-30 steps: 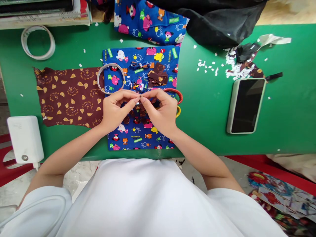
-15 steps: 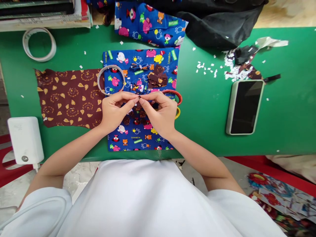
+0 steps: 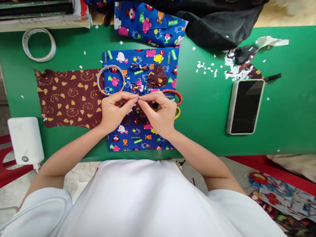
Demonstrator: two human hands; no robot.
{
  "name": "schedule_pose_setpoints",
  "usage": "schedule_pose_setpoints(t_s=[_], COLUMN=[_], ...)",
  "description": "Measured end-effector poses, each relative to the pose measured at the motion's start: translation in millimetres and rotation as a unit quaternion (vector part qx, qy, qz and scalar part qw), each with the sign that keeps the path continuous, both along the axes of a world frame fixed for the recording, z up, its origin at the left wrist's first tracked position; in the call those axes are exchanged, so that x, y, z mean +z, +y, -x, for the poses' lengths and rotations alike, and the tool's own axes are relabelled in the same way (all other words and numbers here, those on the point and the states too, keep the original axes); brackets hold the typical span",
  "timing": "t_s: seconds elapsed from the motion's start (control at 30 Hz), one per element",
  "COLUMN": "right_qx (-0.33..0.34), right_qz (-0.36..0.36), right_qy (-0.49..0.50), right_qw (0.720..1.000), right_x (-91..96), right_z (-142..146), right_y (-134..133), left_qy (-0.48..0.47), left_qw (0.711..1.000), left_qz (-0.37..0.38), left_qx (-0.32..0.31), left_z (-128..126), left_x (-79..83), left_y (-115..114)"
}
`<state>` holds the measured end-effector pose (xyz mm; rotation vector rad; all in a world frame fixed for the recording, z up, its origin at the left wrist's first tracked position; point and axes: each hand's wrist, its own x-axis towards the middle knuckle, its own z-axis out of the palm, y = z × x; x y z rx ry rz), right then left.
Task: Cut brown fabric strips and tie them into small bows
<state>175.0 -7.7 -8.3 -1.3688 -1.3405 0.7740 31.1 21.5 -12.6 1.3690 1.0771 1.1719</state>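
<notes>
My left hand (image 3: 116,110) and my right hand (image 3: 160,113) meet fingertip to fingertip above a blue cartoon-print cloth (image 3: 123,131). Both are pinched closed on a tiny dark piece, mostly hidden by the fingers and too small to name. Under and beyond them lie brown fabric scraps (image 3: 158,77) and small blue fabric pieces (image 3: 138,87). Scissors with a red handle loop (image 3: 180,97) and a yellow one rest partly under my right hand. Beside my left hand, a roll of tape (image 3: 99,80) overlaps the blue cloth and a brown patterned cloth (image 3: 71,98).
On the green table (image 3: 202,125) lie a phone (image 3: 247,107), white paper bits (image 3: 230,65), another tape roll (image 3: 53,49) and a white power bank (image 3: 26,140). A black bag (image 3: 217,29) and folded blue cloth (image 3: 148,24) sit at the back, books (image 3: 49,21) at the back left.
My pinched fingertips have shifted very slightly to the left. The small piece between them shows a little differently; everything else stays in place.
</notes>
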Motion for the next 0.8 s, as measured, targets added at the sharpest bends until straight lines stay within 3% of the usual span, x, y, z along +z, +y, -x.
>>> schedule_pose_setpoints(t_s=[0.23,0.53,0.67,0.8], right_qx=[0.015,0.032,0.037,0.040], right_qz=[-0.025,-0.066,-0.080,-0.139], right_qy=[-0.009,-0.053,-0.093,-0.191], right_qw=[1.000,0.996,0.992,0.971], right_x=[-0.5,2.0,2.0,-1.8], right_z=[-2.8,-5.6,-8.5,-12.5], right_y=[1.3,1.8,3.7,6.9], left_qy=[-0.006,0.044,0.067,0.103], left_qw=[0.999,0.998,0.996,0.993], left_qz=[0.018,-0.023,-0.040,-0.049], left_qx=[-0.031,-0.043,-0.045,-0.042], left_z=[1.6,1.8,2.1,1.2], left_x=[-1.1,1.2,-0.3,-2.2], left_y=[1.5,-0.4,-1.1,-1.8])
